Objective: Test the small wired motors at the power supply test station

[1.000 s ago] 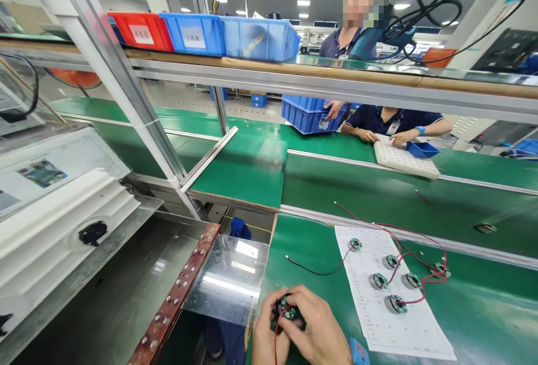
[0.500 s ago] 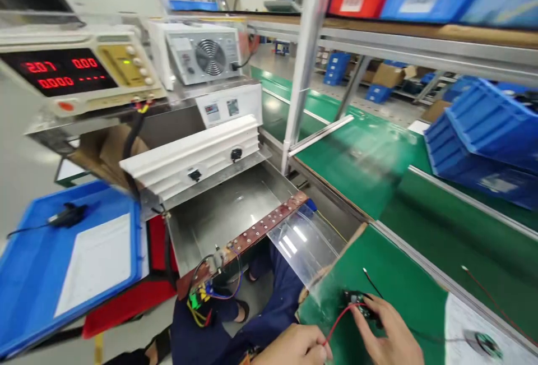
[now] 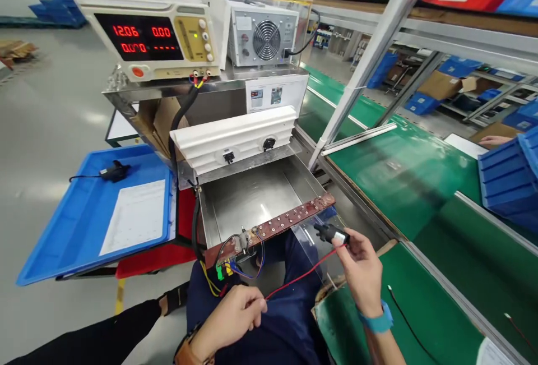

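My right hand (image 3: 360,267) grips a small black pump (image 3: 332,234) with a pale label, over the clear plastic sheet at the right end of a brown riveted strip (image 3: 290,217). A red wire (image 3: 300,281) runs from the pump to my left hand (image 3: 235,315), whose fingers are pinched on its far part above my lap. The wire's tip is hidden in those fingers. Near the strip's left end are a metal clamp (image 3: 244,240) and green and yellow connectors (image 3: 225,268) with coloured wires.
A steel basin (image 3: 247,199) lies behind the strip, below a white ridged block (image 3: 235,139) with two black fittings. A power supply (image 3: 151,37) glows red on the shelf. At left, a blue tray (image 3: 79,225) holds another black pump (image 3: 114,171) and a paper. A green mat (image 3: 403,286) lies right.
My right hand has lifted the pump off the green mat and carried it left towards the strip. My left hand has moved left, stretching the red wire. The view has swung left.
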The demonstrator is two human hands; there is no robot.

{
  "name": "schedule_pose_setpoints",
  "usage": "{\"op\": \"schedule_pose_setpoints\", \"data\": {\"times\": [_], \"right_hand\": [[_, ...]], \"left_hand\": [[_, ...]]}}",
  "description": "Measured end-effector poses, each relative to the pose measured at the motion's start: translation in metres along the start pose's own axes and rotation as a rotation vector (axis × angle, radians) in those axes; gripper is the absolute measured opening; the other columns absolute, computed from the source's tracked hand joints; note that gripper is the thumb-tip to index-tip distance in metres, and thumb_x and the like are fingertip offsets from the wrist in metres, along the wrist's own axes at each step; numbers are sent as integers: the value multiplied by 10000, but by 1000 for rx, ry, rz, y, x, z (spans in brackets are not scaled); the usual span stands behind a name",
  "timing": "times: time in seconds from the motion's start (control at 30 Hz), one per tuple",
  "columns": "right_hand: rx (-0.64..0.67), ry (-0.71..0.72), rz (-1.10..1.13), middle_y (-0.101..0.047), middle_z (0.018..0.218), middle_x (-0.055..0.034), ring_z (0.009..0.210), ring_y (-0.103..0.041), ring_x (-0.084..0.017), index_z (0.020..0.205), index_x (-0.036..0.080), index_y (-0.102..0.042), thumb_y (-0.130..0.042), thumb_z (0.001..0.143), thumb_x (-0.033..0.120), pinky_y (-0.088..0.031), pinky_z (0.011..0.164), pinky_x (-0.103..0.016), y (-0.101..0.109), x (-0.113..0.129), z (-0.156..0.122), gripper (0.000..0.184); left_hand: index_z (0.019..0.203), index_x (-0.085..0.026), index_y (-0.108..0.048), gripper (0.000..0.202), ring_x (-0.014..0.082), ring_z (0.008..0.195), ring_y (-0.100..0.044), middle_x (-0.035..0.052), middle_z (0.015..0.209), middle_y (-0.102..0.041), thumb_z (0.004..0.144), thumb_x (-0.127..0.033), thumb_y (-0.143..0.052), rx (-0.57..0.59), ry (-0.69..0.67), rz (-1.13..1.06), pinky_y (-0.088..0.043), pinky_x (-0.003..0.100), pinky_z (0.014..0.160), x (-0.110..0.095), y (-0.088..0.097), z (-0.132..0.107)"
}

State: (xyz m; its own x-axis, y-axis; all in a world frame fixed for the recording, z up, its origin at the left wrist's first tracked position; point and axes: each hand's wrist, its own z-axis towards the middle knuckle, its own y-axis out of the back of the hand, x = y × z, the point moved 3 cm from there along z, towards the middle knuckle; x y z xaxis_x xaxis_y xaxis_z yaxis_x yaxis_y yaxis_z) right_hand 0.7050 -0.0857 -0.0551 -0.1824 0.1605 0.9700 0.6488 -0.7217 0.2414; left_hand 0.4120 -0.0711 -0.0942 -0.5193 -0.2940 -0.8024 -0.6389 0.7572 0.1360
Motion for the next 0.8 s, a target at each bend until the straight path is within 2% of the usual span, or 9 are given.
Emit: {"op": "schedule_pose_setpoints", "data": {"times": [0.07, 0.13, 0.2, 0.3, 0.4, 0.5, 0.57, 0.7, 0.8], "right_hand": [[58, 8, 79, -708, 937, -74, 816, -650, -188, 1058, 169, -653, -834, 653, 577, -561, 759, -346, -25, 0, 12, 603], [126, -3, 127, -697, 926, -60, 788, -644, -180, 1052, 172, -628, -853, 633, 560, -561, 757, -356, -51, -3, 24, 613], [187, -17, 161, -694, 935, -57, 792, -646, -178, 1032, 169, -609, -870, 605, 537, -556, 778, -364, -77, -7, 36, 621], [313, -31, 141, -688, 925, -57, 778, -644, -181, 1000, 164, -579, -858, 581, 519, -547, 749, -352, -117, -15, 51, 616], [440, 19, -9, -681, 920, -68, 754, -624, -182, 1000, 158, -579, -798, 617, 529, -527, 714, -338, -154, -20, 62, 577], [528, 93, -189, -678, 846, -56, 730, -600, -181, 976, 165, -587, -716, 692, 505, -488, 705, -320, -183, -21, 70, 461], [575, 130, -291, -669, 787, -39, 714, -593, -179, 948, 174, -583, -677, 729, 463, -456, 701, -304, -197, -19, 74, 375], [667, 208, -492, -692, 817, -41, 749, -601, -177, 946, 168, -640, -644, 800, 389, -396, 696, -282, -218, -12, 79, 265], [738, 237, -636, -727, 899, -67, 822, -622, -188, 978, 154, -691, -641, 845, 352, -379, 714, -279, -229, -11, 81, 244]], "left_hand": [[800, -130, -655, 358, 73, 438, -477, 27, 637, -670, 890, -464, -564, 77, 21, -134, -321, 199, 452, 3, 4, -8], [827, -117, -667, 460, 46, 376, -410, 39, 641, -679, 881, -569, -600, 139, -16, -292, -241, 196, 400, -1, 6, -13], [849, -108, -685, 504, 33, 375, -422, 59, 674, -704, 855, -612, -656, 109, -73, -466, -228, 184, 389, -8, 12, -15], [888, -113, -707, 452, 53, 470, -554, 75, 742, -738, 805, -554, -765, -38, -101, -785, -364, 156, 445, -22, 28, -13], [913, -106, -741, 413, 120, 634, -686, 110, 827, -766, 744, -467, -848, -128, -102, -982, -521, 190, 582, -36, 46, -7], [927, -91, -769, 422, 175, 748, -729, 152, 916, -775, 709, -436, -875, -157, -100, -1026, -571, 230, 657, -44, 61, 0], [938, -93, -777, 428, 171, 762, -720, 150, 943, -767, 711, -443, -871, -170, -108, -1016, -568, 231, 658, -47, 67, 5], [947, -98, -782, 456, 59, 614, -576, 62, 804, -691, 706, -474, -871, -250, -131, -941, -418, 148, 510, -49, 78, 16], [935, -93, -761, 536, 24, 556, -480, 18, 742, -635, 663, -539, -879, -357, -145, -836, -357, 144, 485, -50, 90, 31]]}}
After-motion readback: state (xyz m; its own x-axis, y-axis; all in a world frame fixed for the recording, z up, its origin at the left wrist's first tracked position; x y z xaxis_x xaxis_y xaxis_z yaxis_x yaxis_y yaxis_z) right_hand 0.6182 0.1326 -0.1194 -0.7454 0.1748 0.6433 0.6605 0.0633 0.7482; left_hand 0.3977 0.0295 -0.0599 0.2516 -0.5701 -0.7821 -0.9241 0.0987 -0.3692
